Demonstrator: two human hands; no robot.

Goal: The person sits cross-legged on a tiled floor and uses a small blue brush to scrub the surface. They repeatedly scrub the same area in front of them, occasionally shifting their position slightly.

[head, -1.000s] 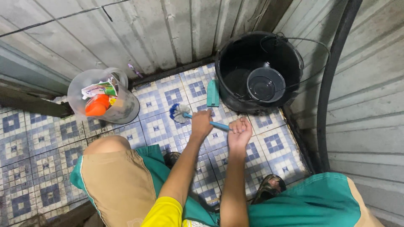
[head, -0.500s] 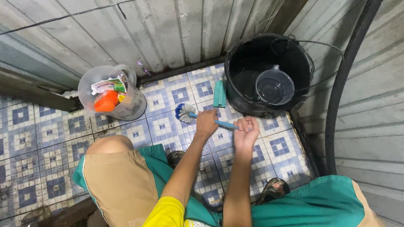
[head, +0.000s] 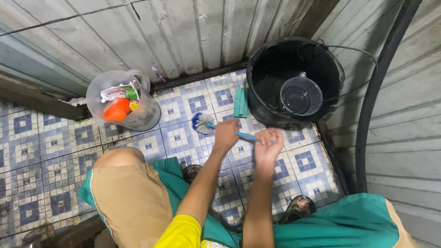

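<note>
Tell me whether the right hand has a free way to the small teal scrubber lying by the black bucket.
Probably yes. The right hand is wrapped around the blue brush handle, so it must let go first. The teal scrubber lies on bare tile just ahead, against the black bucket, with nothing between.

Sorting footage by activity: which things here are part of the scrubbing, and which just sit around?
In use: brush, held by left hand and right hand; tiled floor under its bristles.

Lying about: black bucket with scoop, clear jug of packets, teal block.
</note>
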